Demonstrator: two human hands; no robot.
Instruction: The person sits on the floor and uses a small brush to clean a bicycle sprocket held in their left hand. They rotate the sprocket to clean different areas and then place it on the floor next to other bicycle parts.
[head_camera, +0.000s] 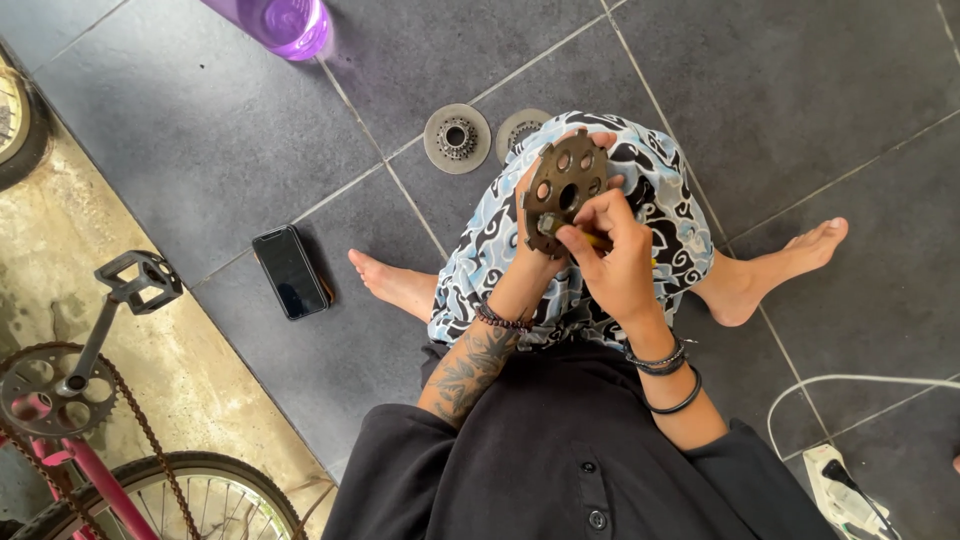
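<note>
Sprocket (566, 187) propped upright over lap, left hand (535, 250) gripping rim for steadiness, right hand (612, 262) pinching yellow-handled tool (592, 238) against its face.

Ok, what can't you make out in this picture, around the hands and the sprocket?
Head view only:
- Tool in the right hand: fingers cover it; only a yellowish bit shows.
- Left hand: mostly behind the sprocket.
- Second disc on the floor: half hidden by the knee.
- Bottle: cut off by the top edge.
- Bicycle: cut off by the left and bottom edges.
</note>
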